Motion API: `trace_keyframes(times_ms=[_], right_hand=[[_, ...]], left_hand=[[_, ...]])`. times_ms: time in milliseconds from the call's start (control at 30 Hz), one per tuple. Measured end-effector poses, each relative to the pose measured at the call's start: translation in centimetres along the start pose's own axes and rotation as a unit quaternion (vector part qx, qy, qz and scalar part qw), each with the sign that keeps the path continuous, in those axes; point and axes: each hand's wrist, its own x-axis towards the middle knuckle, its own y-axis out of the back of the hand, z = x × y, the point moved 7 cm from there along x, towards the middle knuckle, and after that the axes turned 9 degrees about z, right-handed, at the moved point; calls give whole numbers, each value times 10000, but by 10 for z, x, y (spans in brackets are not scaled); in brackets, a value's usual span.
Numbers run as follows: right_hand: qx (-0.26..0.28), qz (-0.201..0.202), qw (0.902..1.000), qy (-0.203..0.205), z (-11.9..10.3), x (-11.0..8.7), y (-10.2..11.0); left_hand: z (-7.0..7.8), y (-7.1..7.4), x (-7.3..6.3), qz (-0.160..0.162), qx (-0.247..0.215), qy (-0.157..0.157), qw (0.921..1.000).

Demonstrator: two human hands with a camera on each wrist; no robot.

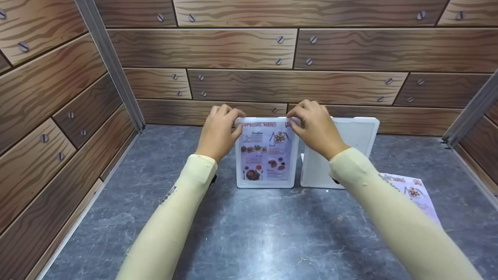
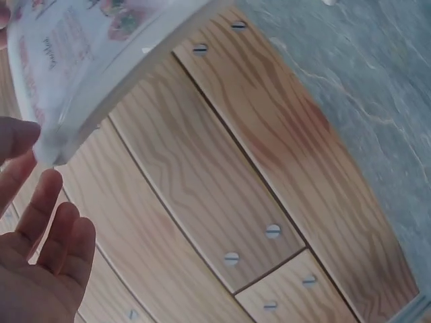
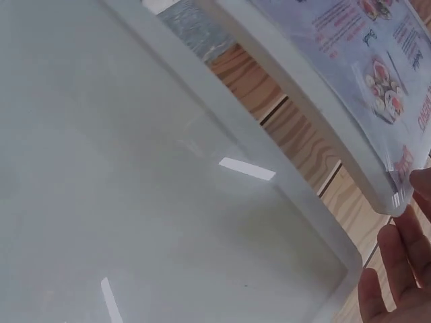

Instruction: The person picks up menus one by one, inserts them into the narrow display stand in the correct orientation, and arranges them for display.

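Note:
A white-framed menu stand (image 1: 266, 155) stands upright on the table, its printed "Special Menu" sheet facing me. At its top left corner my left hand (image 1: 218, 130) pinches the frame between thumb and fingers. My right hand (image 1: 317, 126) pinches the top right corner in the same way. In the left wrist view the thumb and fingers meet the corner of the frame (image 2: 57, 145). The right wrist view shows the other corner of the stand (image 3: 390, 195) between thumb and fingers. Just right of it, partly behind my right hand and forearm, stands a second white stand (image 1: 356, 134) with a blank face.
A loose printed menu sheet (image 1: 422, 196) lies on the table at the right, partly covered by my right forearm. The grey marbled table (image 1: 249, 233) meets wood-patterned walls (image 1: 241, 83) at the back and both sides. Metal posts (image 1: 113, 66) mark the corners.

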Motion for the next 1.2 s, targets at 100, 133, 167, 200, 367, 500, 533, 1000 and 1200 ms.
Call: trace_keyframes(times_ms=[100, 133, 167, 200, 367, 500, 533, 1000, 1200], right_hand=[[-150, 22, 9997, 173, -3, -2, -1], [-186, 35, 9996, 223, -3, -3, -1], [-216, 49, 9994, 263, -3, -3, -1], [-233, 58, 9993, 286, -4, -4, -1], [-210, 103, 9994, 271, -1, -7, -3], [-200, 158, 9993, 281, 1, -11, -5], [-170, 188, 9993, 283, 1, -11, -5], [807, 1310, 9881, 40, 10, -48, 19], [1269, 1767, 9757, -276, 19, -79, 32]], left_hand=[[2, -1, -3, 58, 140, -141, 9998], [2, -1, -3, 88, 165, -174, 9997], [3, -1, -4, 127, 174, -203, 9996], [3, -2, -4, 165, 179, -226, 9994], [2, -4, -7, 295, 127, -188, 9993], [0, -7, -12, 314, 83, -6, 9995], [0, -8, -13, 313, 54, 51, 9995], [-4, -18, -48, 915, -1458, 1286, 9766], [-8, -22, -72, 913, -2125, 1840, 9553]])
